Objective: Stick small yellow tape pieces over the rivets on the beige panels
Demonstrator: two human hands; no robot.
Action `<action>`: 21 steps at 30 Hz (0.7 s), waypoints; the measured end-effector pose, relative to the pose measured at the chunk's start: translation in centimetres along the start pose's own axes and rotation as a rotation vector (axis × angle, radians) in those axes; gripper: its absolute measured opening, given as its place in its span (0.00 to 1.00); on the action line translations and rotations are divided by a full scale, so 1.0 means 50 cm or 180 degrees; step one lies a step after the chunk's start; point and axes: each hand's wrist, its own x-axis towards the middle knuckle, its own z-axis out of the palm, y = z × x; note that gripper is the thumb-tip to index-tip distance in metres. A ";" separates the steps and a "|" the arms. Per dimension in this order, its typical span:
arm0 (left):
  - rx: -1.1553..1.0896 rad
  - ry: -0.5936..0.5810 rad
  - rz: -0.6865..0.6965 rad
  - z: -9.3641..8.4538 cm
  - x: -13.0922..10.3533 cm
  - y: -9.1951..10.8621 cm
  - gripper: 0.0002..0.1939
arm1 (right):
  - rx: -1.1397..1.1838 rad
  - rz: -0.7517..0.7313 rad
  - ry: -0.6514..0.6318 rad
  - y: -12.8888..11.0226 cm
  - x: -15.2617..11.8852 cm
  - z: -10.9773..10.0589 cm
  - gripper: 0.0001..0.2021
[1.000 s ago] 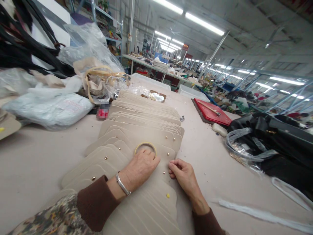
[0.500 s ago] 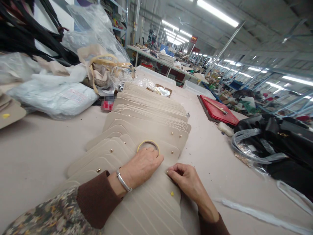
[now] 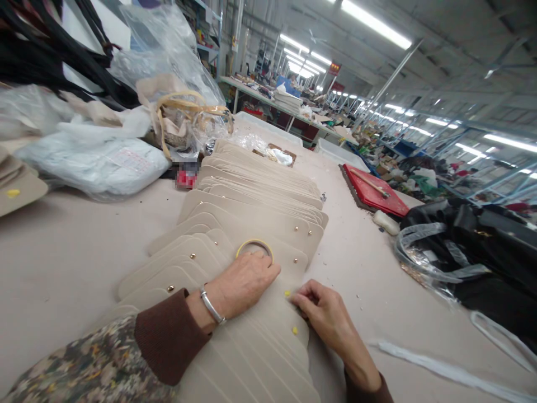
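A fanned stack of beige leather-like panels runs up the middle of the table, with small gold-coloured studs near several panel edges. My left hand rests palm down on the panels, its fingers curled over a roll of yellow tape. The far rim of the roll shows above my knuckles. Pinched together, the fingers of my right hand are at the panels' right edge; what is between them, if anything, is hidden. Just left of those fingertips lies a yellow tape piece, with another yellow piece lower down.
At left are a plastic-wrapped packet and more beige panels. A red board with a hammer-like tool lies at the back right. Black bags and a white strip are on the right.
A yellow tape piece now shows on the panel where a small stud was at my right fingertips. My right hand has shifted slightly right. My left hand stays on the roll.
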 end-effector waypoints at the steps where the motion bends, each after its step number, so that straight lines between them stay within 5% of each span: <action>1: -0.0003 0.0022 0.0009 0.000 -0.001 0.000 0.07 | 0.0038 -0.0044 -0.0063 0.002 -0.003 -0.001 0.08; 15: -0.0138 0.0328 0.0015 -0.008 0.004 0.002 0.08 | -0.0684 -0.0767 0.0407 -0.021 0.000 0.040 0.08; 21: -0.0556 0.0873 0.0197 -0.015 0.003 -0.003 0.07 | -0.0421 -0.0438 -0.0156 -0.027 -0.001 0.020 0.13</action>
